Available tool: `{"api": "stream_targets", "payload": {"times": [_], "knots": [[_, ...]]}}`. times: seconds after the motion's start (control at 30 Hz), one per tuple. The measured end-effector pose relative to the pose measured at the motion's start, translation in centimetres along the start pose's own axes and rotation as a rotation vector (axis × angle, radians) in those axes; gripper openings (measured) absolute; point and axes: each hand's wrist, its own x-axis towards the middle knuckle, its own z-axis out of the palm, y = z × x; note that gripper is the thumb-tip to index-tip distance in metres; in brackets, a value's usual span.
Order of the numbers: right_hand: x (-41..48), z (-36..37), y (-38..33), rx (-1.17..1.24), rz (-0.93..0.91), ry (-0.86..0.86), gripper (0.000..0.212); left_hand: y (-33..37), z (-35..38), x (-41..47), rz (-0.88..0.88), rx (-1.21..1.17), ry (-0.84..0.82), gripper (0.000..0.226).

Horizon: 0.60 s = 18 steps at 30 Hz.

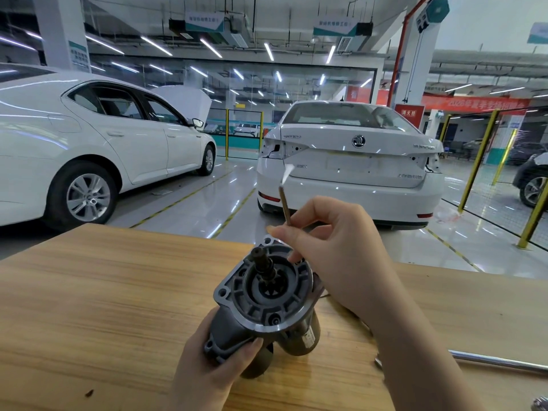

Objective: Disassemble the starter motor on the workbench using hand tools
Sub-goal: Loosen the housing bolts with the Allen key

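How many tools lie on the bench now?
2: a chrome bar at the right edge, and a metal piece cut off at the bottom-right corner. Others may be hidden.

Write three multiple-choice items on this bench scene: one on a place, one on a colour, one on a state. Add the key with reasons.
1. Where does the chrome bar lie?
A. On the workbench, to the right of the starter motor
B. On the floor by a wheel
C. On a car's boot

2. What colour is the car straight behind the bench?
A. Black
B. White
C. Red

3. What is the right hand doing?
A. Lying flat on the bench
B. Gripping the chrome bar
C. Pinching a thin rod in its fingers

Key:
1 A, the bar rests on the wooden top near the right edge.
2 B, its boot lid and bumper are white.
3 C, the rod sticks up out of the curled fingers.
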Motion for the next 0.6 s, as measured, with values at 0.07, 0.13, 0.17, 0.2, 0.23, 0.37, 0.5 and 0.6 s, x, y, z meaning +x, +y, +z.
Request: {"api": "stream_targets", "payload": {"times": [0.07, 0.13, 0.17, 0.2, 0.23, 0.37, 0.5, 0.6], "knots": [[-0.03, -0.02, -0.01, -0.021, -0.025, -0.052, 0.012, 0.1, -0.07, 0.0, 0.003, -0.005, -0.004, 0.054], [-0.05, 0.11, 0.12, -0.06, -0.049, -0.101, 0.012, 0.28, 0.08, -0.04, 0.012, 0.028, -0.005, 0.048], [-0.01, 0.21, 0.18, -0.078, -0.057, -0.111, 0.014, 0.24, 0.09, -0.03, 0.01, 0.02, 0.002, 0.045], [0.01, 0.28, 0.24, -0.088, -0.06, -0.114, 0.017, 0.43, 0.28, -0.09, 0.004, -0.002, 0.02, 0.042], [0.04, 0.37, 0.26, -0.083, -0.054, -0.111, 0.018, 0.45, 0.3, -0.07, -0.004, -0.019, 0.035, 0.042], [0.12, 0.46, 0.18, -0.045, -0.018, -0.075, 0.018, 0.61, 0.57, -0.19, -0.021, -0.047, 0.055, 0.047], [0.01, 0.33, 0.08, -0.034, -0.022, -0.048, 0.023, 0.86, 0.61, -0.4, -0.04, -0.07, 0.043, 0.046], [0.04, 0.08, -0.06, -0.018, -0.031, -0.087, 0.018, 0.94, 0.64, -0.44, -0.046, -0.062, 0.045, 0.049]]}}
